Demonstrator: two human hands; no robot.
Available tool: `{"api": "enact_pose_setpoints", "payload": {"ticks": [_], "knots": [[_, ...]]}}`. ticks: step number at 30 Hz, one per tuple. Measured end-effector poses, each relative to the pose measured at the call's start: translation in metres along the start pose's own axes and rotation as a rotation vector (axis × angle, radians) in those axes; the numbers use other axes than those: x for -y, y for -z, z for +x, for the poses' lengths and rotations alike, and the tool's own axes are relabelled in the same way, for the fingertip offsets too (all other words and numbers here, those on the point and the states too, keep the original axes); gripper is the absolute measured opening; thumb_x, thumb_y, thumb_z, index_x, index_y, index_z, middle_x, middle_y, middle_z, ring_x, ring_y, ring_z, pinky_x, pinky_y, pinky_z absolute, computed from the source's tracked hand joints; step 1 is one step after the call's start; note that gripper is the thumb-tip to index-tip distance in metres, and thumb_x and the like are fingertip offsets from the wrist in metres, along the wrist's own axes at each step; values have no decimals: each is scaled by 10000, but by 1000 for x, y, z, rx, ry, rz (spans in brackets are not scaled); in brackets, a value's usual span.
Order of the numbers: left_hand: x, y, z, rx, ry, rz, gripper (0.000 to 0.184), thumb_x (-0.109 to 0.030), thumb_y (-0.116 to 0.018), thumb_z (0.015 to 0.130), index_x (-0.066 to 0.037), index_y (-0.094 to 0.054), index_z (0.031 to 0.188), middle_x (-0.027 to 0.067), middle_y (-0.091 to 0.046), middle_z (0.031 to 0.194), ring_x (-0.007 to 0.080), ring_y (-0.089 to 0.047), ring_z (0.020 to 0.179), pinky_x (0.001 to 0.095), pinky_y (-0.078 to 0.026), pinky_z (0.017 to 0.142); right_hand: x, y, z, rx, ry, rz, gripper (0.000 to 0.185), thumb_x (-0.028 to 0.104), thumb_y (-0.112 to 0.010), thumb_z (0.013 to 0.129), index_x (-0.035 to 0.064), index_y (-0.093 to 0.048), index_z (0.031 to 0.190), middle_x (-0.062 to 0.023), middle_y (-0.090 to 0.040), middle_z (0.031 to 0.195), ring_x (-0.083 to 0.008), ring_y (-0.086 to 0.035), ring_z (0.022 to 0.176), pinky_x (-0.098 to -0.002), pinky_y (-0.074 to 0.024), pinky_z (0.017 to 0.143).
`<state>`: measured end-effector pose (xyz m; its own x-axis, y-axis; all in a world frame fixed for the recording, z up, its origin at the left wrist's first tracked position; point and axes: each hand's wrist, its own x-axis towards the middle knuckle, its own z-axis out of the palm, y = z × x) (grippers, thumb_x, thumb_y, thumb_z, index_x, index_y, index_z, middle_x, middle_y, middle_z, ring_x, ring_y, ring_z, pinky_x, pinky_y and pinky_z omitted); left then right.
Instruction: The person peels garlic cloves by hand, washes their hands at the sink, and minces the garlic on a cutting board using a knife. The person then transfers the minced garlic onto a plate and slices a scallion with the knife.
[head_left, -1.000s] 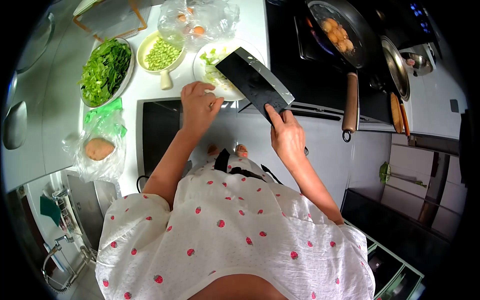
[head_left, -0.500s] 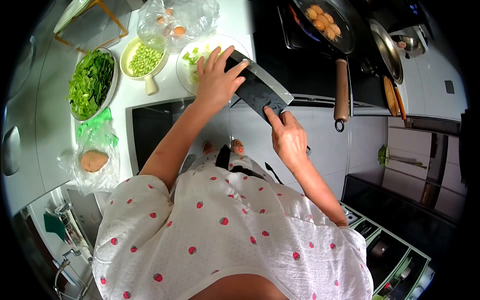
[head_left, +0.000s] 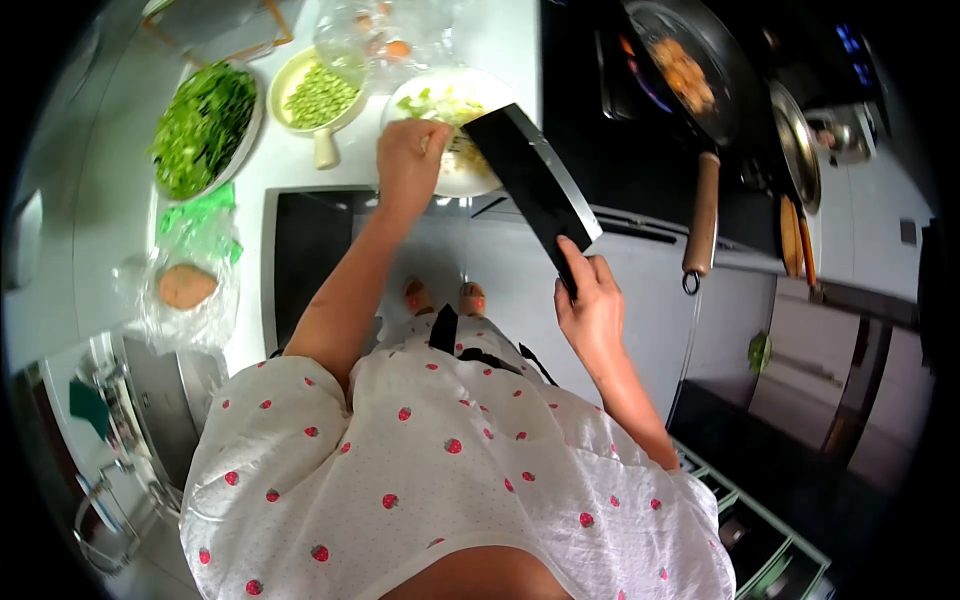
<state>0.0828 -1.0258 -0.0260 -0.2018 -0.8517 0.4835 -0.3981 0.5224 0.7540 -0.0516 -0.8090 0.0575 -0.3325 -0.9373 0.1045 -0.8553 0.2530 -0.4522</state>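
Observation:
My right hand (head_left: 592, 300) grips a broad dark-bladed cleaver (head_left: 530, 180) near its heel, the index finger laid along the blade. The cleaver slants up and left, its far corner over the right side of a white plate (head_left: 470, 186). Chopped pale green and white pieces (head_left: 440, 104) lie on the plate, with a finely minced pile (head_left: 470, 155) beside the blade. My left hand (head_left: 408, 165) is at the plate's left edge, apart from the blade. Its fingers are curled in; whatever they hold, if anything, is hidden.
On the counter are a plate of leafy greens (head_left: 205, 130), a handled bowl of green beans (head_left: 320, 97), bagged eggs (head_left: 397, 48) and a brown tuber (head_left: 187, 287) on plastic. A frying pan (head_left: 735, 115) with browned food sits over a lit burner to the right.
My left hand has come off the blade and curled up at the plate's left side. The cleaver has shifted slightly right and turned steeper. The view has moved a little.

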Motion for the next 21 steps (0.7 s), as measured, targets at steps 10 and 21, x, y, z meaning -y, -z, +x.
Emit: {"api": "enact_pose_setpoints", "payload": {"ticks": [10, 21], "knots": [[-23, 101, -95, -338, 817, -513, 220, -171, -521, 882, -4, -637, 798, -21, -575, 744, 62, -446, 693, 201, -364, 654, 52, -46, 59, 486, -104, 1170, 331, 32, -482, 888, 6, -478, 1218, -33, -571, 809, -64, -492, 620, -198, -399, 554], [-88, 208, -252, -733, 1002, -610, 311, -285, -540, 899, -32, -605, 730, 51, -612, 734, 126, -548, 739, 258, -411, 749, 186, -122, 4, 1456, 226, 1360, 226, 139, -482, 912, 2, -494, 1091, -116, -632, 934, -136, -591, 799, -244, -459, 709]]}}
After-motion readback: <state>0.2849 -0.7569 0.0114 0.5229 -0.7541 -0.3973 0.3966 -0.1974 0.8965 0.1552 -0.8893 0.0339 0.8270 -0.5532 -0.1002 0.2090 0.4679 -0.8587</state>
